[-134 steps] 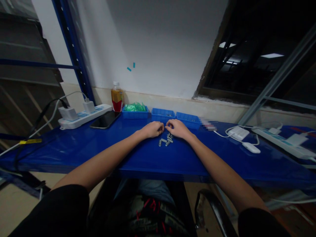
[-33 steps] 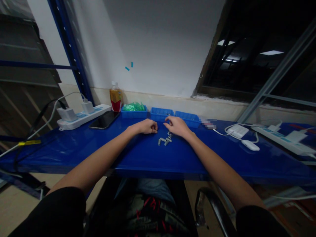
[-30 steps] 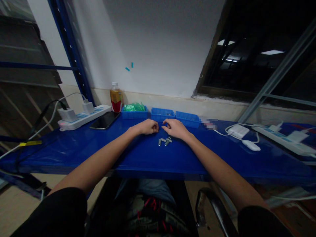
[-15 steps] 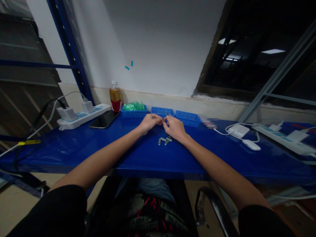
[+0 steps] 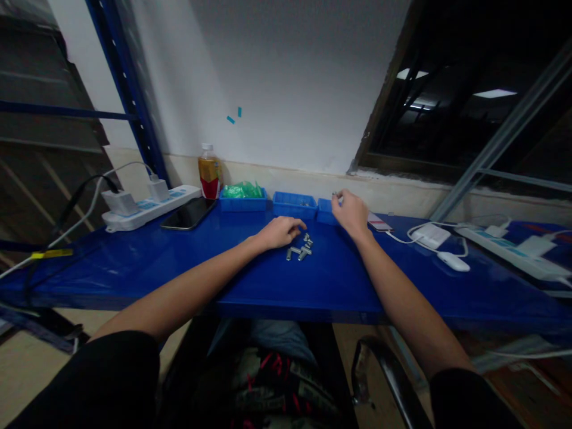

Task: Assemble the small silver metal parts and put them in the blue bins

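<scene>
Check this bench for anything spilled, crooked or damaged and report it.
Nothing looks plainly spilled or broken. The green plastic heaps above the rim of its blue tray, and small metal parts lie loose at mixed angles on the table, which looks untidy but may be deliberate.

The right hand (image 5: 351, 211) pinches a small metal piece (image 5: 334, 194) by a blue bin (image 5: 326, 212) (left hand (image 5: 281, 232) beside loose parts (image 5: 302, 254)).
</scene>
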`<state>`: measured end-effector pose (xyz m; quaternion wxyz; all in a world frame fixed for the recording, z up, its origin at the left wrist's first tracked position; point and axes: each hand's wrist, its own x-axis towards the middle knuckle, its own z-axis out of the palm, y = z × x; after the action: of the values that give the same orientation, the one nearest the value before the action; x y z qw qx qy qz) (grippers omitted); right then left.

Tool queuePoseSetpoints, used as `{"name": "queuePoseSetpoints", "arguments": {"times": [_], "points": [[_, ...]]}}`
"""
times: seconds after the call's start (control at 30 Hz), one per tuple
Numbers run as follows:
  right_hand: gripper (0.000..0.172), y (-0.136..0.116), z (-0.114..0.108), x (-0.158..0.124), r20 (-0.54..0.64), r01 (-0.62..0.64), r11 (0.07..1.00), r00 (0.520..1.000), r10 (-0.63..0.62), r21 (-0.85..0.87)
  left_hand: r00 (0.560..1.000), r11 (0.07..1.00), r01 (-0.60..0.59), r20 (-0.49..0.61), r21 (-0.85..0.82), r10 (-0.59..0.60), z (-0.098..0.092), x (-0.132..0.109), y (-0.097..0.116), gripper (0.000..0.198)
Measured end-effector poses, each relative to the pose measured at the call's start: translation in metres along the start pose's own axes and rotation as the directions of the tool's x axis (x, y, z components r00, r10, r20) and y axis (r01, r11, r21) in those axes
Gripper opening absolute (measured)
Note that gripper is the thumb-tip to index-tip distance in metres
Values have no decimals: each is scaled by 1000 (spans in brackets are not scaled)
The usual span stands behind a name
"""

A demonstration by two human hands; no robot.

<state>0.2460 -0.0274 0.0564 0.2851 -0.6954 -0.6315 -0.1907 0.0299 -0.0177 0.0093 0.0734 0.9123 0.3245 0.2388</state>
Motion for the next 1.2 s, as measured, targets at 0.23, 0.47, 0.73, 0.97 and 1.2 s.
{"name": "queuePoseSetpoints", "arguments": {"times": [0.23,0.47,0.73,0.97,1.2], "points": [[37,8,5,2,179,16,1000,984,-12,-20,996,991,-29,83,131,18,0,-4,1,18],[23,-37,15,-22,270,374,864,840,-470,337,978,979,202,-52,18,-201,-5,-3,-6,22],[20,-49,19,-36,151,474,813,825,-544,339,943,945,301,-106,-130,-315,-7,1,-11,40],[24,-50,12,-31,125,457,840,853,-507,293,970,958,207,-88,-198,-227,-8,0,-4,50],[28,4,2,3,-83,150,974,987,-137,169,999,993,9,47,115,-14,-1,-3,-2,28]]}}
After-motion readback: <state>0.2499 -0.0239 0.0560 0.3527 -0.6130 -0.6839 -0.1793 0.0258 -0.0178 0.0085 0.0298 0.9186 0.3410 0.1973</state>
